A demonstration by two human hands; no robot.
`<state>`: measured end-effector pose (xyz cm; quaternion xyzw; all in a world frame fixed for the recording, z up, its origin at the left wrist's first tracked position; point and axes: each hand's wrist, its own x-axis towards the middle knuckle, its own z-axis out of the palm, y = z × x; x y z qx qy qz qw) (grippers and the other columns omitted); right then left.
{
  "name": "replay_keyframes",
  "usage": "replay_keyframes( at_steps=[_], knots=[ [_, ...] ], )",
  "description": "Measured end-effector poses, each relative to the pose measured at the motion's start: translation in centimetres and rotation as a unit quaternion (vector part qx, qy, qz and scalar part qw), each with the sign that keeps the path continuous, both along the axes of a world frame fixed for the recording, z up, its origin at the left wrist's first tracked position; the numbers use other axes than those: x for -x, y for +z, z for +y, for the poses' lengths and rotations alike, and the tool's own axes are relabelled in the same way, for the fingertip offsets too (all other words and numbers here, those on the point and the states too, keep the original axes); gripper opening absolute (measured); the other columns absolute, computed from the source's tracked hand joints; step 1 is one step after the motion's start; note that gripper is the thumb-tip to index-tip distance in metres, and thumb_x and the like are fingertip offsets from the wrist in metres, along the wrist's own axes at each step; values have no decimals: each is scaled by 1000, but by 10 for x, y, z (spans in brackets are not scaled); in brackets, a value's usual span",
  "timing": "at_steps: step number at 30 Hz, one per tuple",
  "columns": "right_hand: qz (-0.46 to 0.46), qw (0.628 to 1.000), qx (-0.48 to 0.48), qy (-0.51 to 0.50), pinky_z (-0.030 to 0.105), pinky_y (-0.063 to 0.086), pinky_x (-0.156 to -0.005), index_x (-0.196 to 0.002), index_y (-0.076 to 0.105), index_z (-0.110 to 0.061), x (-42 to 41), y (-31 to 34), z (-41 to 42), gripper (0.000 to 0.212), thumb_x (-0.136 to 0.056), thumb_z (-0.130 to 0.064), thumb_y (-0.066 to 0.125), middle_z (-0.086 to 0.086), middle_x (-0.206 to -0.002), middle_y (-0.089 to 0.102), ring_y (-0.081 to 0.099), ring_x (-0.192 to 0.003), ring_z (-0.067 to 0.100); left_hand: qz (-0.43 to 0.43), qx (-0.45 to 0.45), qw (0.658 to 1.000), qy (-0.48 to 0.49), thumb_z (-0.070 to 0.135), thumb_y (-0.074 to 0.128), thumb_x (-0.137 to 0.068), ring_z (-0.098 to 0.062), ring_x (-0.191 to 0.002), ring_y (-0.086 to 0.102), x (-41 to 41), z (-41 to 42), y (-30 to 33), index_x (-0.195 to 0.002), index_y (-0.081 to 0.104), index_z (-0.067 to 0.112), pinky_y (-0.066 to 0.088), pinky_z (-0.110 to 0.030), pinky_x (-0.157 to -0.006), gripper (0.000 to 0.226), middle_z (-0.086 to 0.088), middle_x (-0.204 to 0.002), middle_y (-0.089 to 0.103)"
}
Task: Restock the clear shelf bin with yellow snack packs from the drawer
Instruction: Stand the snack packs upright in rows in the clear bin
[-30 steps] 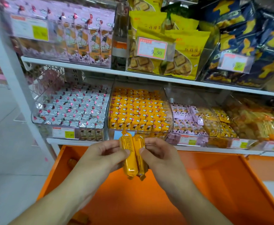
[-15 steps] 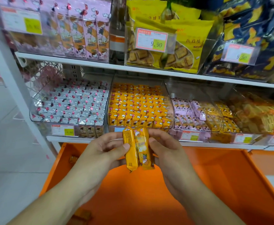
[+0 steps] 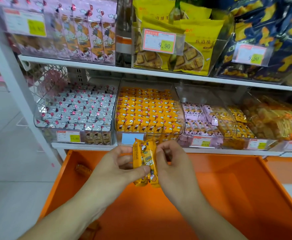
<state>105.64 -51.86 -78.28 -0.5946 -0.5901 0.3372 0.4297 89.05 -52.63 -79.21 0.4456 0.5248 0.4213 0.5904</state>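
Observation:
Two yellow snack packs (image 3: 146, 159) stand upright side by side between my hands, just below the shelf edge. My left hand (image 3: 119, 168) holds them from the left, its thumb pressed across their front. My right hand (image 3: 172, 163) pinches them from the right with curled fingers. Straight above them sits the clear shelf bin (image 3: 180, 125), filled with neat rows of the same yellow packs. Below my hands the orange drawer (image 3: 228, 196) stands pulled out.
A clear bin of silver-pink packs (image 3: 76, 111) stands left of the yellow bin, and a bin of pink and yellow packs (image 3: 211, 118) right of it. A loose pack (image 3: 83, 169) lies at the drawer's left side. A white shelf post (image 3: 12, 71) rises at the left.
Both hands have shifted slightly upward with the packs. The packs have turned so their printed fronts face me. My left thumb now lies lower across them.

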Motion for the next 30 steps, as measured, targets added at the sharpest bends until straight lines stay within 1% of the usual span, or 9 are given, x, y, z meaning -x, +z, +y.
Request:
replay_keyframes(
  at_steps=[3, 6, 9, 12, 15, 18, 23, 25, 30],
  knots=[
    [-61, 997, -37, 23, 22, 48, -65, -89, 64, -28, 3, 3, -5, 17, -102, -21, 56, -11, -81, 66, 63, -79, 7, 0, -3, 1000, 16, 5, 86, -79, -30, -96, 76, -4, -2, 1, -118, 64, 13, 62, -43, -83, 46, -7, -101, 80],
    [-39, 998, -7, 53, 32, 56, -82, -99, 71, -33, 1, 6, -5, 9, -93, -31, 65, -12, -96, 71, 66, -96, 5, -19, -4, 999, 38, 7, 86, -78, -29, -95, 77, -3, 0, 1, -117, 66, 14, 63, -34, -75, 44, -7, -99, 80],
    [-17, 993, 31, 116, 33, 56, -92, -116, 69, -46, -8, 10, 0, 35, -85, -30, 75, -14, -113, 68, 63, -111, 5, -39, -8, 998, 56, 7, 84, -80, -29, -95, 77, 0, 5, 3, -119, 65, 16, 60, -31, -72, 45, -7, -100, 80],
    [16, 989, 46, 139, 36, 60, -86, -118, 69, -51, -17, 15, 6, 50, -92, -8, 73, -11, -106, 71, 67, -102, 13, -57, -19, 997, 56, 8, 85, -81, -36, -103, 75, 5, 8, 5, -123, 67, 22, 60, -47, -91, 48, -9, -107, 79],
    [68, 991, 66, 95, 40, 62, -71, -121, 70, -48, -28, 23, 13, 49, -94, -7, 71, 0, -103, 68, 66, -88, 19, -66, -26, 995, 69, 23, 91, -72, -33, -109, 73, 12, 13, 6, -124, 71, 33, 53, -59, -103, 56, -9, -116, 76],
    [16, 994, 73, 81, 29, 54, -64, -126, 64, -39, -45, 34, 16, 47, -90, -13, 78, -3, -100, 67, 61, -75, 14, -60, -49, 995, 69, 24, 89, -74, -28, -115, 71, 19, 15, 9, -125, 71, 36, 51, -58, -105, 55, -6, -123, 74],
    [8, 988, 72, 136, 22, 49, -65, -107, 66, -20, -53, 35, 17, 25, -88, -11, 81, -13, -74, 66, 57, -69, 8, 21, -108, 993, 48, 12, 82, -84, -20, -106, 73, 23, 14, 13, -125, 70, 34, 57, -44, -97, 48, 1, -115, 77],
    [15, 986, 62, 154, 19, 47, -64, -100, 67, -24, -48, 34, 16, 20, -90, -12, 80, -18, -69, 65, 56, -67, 4, 55, -109, 993, 7, 9, 83, -82, -20, -103, 72, 18, 10, 13, -123, 71, 31, 58, -42, -96, 48, 0, -107, 78],
    [33, 982, 68, 172, 30, 56, -62, -115, 68, -30, -43, 32, 16, 28, -96, -10, 73, -14, -79, 69, 63, -71, 8, 92, -84, 990, -65, 10, 83, -85, -17, -99, 74, 6, 3, 13, -120, 69, 31, 62, -44, -90, 43, 3, -106, 79]
  ],
)
